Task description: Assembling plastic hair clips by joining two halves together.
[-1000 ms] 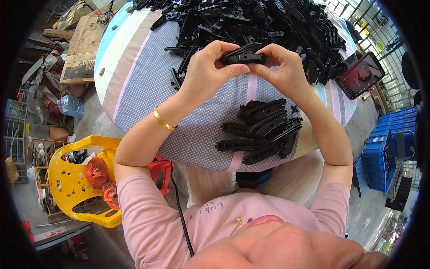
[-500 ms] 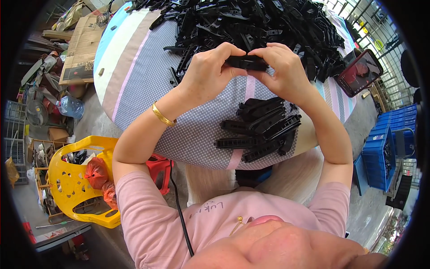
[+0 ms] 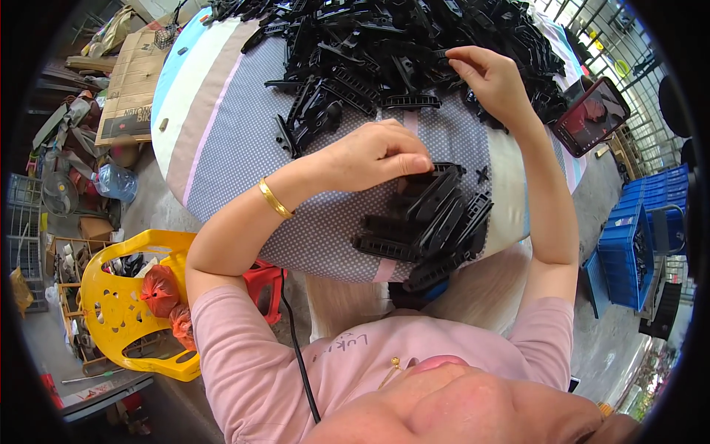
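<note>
My left hand (image 3: pixel 381 154) is closed above a small near pile of long, ribbed black plastic parts (image 3: pixel 425 222). A black plastic part shows at its thumb tip, partly hidden by the fingers, resting on or just over that pile. Farther off, my right hand (image 3: pixel 492 81) reaches to the edge of a large heap of black plastic parts (image 3: pixel 355 44). Its thumb and forefinger pinch the end of one dark part there; the rest of that part blends into the heap. A single ribbed black part (image 3: pixel 412 101) lies between the two piles.
The round table has a striped, dotted cloth (image 3: pixel 237 140). A phone (image 3: pixel 592 117) stands at its right edge. To the left are a yellow plastic chair (image 3: pixel 111 296) with red bags (image 3: pixel 159 290) and a cardboard box (image 3: pixel 133 89). Blue crates (image 3: pixel 625 255) stand at right.
My hands have parted from the black part they held together. My left hand has come down to the near pile; my right has gone up to the large heap. Near-pile parts have shifted.
</note>
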Tool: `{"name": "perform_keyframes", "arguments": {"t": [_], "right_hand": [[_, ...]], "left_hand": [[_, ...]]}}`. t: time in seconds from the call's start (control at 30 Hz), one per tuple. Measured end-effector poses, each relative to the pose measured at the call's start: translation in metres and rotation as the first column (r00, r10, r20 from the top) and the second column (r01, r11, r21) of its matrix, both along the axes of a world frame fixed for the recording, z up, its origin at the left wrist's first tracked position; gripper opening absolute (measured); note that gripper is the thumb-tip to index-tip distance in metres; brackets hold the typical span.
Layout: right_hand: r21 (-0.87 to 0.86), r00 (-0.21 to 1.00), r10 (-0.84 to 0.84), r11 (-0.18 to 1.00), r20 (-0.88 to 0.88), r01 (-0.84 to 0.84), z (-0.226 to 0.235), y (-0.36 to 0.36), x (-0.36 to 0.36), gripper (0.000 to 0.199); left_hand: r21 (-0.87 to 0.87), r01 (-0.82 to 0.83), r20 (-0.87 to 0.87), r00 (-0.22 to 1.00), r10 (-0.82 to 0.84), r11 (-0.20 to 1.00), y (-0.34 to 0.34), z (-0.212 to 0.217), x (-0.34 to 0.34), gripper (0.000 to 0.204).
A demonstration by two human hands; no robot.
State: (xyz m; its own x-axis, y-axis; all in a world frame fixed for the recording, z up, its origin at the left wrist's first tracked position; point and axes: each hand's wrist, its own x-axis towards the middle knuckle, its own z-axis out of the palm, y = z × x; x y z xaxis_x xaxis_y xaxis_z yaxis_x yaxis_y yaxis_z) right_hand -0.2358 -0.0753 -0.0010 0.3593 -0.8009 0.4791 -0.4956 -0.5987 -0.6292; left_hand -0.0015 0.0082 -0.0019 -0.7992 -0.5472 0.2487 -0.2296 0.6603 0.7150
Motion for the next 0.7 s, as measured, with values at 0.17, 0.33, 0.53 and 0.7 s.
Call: {"name": "perform_keyframes", "arguments": {"t": [0.17, 0.33, 0.53, 0.7], "right_hand": [[-0.294, 0.941, -0.113, 0.956, -0.32, 0.015, -0.001, 0.003, 0.006, 0.03], [-0.339, 0.899, -0.213, 0.938, -0.383, 0.077, -0.007, 0.008, 0.022, 0.041], [-0.449, 0.851, -0.296, 0.89, -0.433, 0.081, -0.014, -0.01, 0.014, 0.034], [-0.437, 0.77, -0.36, 0.892, -0.527, 0.117, -0.006, -0.009, 0.024, 0.03]], "left_hand": [[-0.525, -0.456, -0.212, 0.888, 0.409, 0.718, -0.013, -0.008, -0.012, 0.03], [-0.598, -0.36, 0.028, 0.884, 0.467, 0.716, -0.026, -0.02, -0.008, 0.037], [0.029, -0.529, -0.164, 0.835, 0.526, 0.848, -0.012, 0.0, -0.013, 0.041], [0.646, -0.269, -0.279, 0.788, 0.549, 0.715, -0.016, -0.002, 0.001, 0.039]]}}
